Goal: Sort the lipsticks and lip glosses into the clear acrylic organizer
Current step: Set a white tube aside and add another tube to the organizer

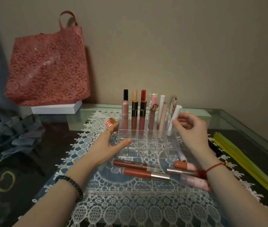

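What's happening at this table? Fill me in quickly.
A person is sorting lip products into a clear acrylic organizer. The left hand rests open against its left side, apparently steadying it. The right hand pinches a white tube, which leans tilted in a slot at the right end. The back rows hold upright tubes; the front slots are empty. Several lip glosses lie loose on the lace mat in front, not yet sorted.

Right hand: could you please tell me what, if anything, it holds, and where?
The right hand pinches the slim white plastic tube around its middle.
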